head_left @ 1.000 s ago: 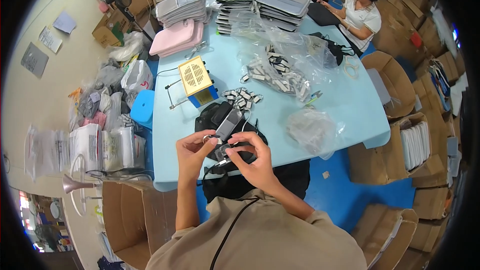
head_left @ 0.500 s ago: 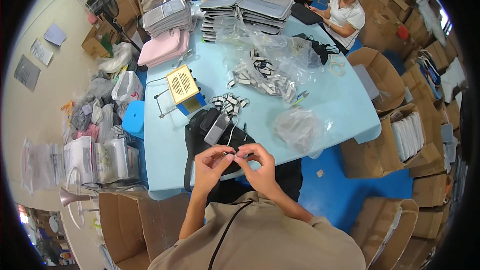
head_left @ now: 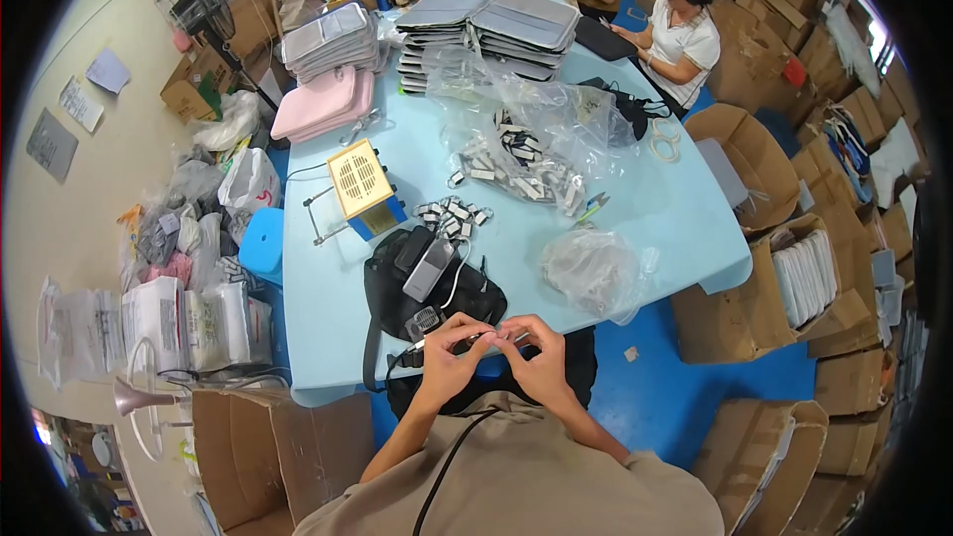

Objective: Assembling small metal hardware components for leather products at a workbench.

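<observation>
My left hand [head_left: 455,357] and my right hand [head_left: 537,355] meet fingertip to fingertip just off the table's near edge. Both are closed in a pinch, and whatever lies between the fingers is too small to make out. Beyond them a black bag [head_left: 480,295] lies on the table, its strap hanging at the left. On it rest a grey power bank-like block [head_left: 429,271], a black case-like object [head_left: 412,250] and a white cable [head_left: 458,278]. A small dark grey gridded object [head_left: 426,320] sits beside my left fingers. Past the bag is a pile of small white-and-black pieces [head_left: 453,216].
On the light blue table [head_left: 685,228] stand a yellow-and-blue box device [head_left: 363,184], clear bags of small pieces [head_left: 521,164], a crumpled plastic bag [head_left: 591,263], snips [head_left: 593,206], pink sleeves [head_left: 323,104] and grey stacks [head_left: 486,25]. Cardboard boxes [head_left: 283,447] flank me. Two people sit at the far right.
My joined hands have shifted right and toward me, still pinching. More of the black bag and the small gridded object beside my left hand now show.
</observation>
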A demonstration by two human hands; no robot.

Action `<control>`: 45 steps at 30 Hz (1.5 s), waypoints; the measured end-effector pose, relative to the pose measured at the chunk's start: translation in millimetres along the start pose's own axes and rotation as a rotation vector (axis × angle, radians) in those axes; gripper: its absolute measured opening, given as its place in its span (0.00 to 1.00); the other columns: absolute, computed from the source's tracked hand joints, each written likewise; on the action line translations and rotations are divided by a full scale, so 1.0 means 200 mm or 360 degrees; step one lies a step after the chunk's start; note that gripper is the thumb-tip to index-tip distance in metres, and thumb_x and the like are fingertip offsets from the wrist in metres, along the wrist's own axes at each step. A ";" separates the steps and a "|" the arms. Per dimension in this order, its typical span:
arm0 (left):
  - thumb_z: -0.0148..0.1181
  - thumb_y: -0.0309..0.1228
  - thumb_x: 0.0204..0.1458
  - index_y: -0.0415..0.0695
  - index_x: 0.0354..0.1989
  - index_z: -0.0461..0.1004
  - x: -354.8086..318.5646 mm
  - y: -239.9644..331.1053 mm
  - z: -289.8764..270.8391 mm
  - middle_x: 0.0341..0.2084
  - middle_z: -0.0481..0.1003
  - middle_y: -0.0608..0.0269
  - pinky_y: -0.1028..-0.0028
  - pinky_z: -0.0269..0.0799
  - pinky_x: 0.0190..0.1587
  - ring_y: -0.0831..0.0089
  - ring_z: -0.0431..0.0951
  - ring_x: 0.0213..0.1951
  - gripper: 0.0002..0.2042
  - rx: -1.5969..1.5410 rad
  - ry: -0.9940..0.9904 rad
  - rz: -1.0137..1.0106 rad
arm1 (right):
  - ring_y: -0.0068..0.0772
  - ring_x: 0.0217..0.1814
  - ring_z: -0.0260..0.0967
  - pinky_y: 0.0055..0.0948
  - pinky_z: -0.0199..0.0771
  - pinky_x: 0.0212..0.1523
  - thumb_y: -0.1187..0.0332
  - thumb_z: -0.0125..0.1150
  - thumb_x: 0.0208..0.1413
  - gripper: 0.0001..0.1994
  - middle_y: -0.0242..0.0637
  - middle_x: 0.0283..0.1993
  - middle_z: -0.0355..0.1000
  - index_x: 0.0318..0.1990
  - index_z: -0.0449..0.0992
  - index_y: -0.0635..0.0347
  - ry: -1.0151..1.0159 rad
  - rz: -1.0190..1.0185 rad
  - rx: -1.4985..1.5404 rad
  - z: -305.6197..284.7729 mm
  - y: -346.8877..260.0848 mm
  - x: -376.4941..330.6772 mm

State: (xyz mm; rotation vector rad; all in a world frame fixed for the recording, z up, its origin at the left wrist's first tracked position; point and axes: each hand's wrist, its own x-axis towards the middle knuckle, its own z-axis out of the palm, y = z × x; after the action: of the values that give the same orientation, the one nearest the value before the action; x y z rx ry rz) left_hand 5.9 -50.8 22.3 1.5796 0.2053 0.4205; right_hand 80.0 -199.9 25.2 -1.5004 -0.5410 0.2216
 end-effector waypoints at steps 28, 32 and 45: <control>0.68 0.24 0.57 0.36 0.41 0.83 0.45 -0.11 0.06 0.31 0.81 0.66 0.79 0.75 0.39 0.81 0.78 0.34 0.06 0.0061 -0.0368 -0.0392 | 0.17 0.34 0.74 0.19 0.74 0.33 0.77 0.68 0.59 0.03 0.32 0.36 0.79 0.39 0.79 0.65 0.0229 0.0319 0.0355 -0.32 0.20 0.03; 0.65 0.30 0.61 0.33 0.40 0.83 0.80 -0.11 -0.07 0.30 0.81 0.69 0.82 0.72 0.37 0.85 0.76 0.32 0.10 0.0235 -0.0067 -0.0183 | 0.18 0.35 0.74 0.21 0.75 0.36 0.76 0.67 0.59 0.04 0.33 0.37 0.80 0.38 0.78 0.66 0.0550 0.0239 0.0146 -0.46 0.24 0.04; 0.63 0.27 0.56 0.36 0.37 0.82 1.95 -0.38 0.30 0.34 0.82 0.45 0.59 0.79 0.41 0.49 0.83 0.37 0.07 0.1194 -0.0194 0.0758 | 0.64 0.64 0.59 0.53 0.62 0.63 0.79 0.62 0.49 0.17 0.58 0.56 0.68 0.49 0.76 0.67 0.0427 -0.0071 -0.1311 -0.69 0.66 0.36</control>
State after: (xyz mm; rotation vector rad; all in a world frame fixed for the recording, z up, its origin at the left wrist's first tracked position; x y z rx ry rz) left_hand 395.5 48.6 0.6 2.3990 -0.1359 0.6582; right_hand 231.9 -277.0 -85.9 -2.2670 -0.4662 -0.2765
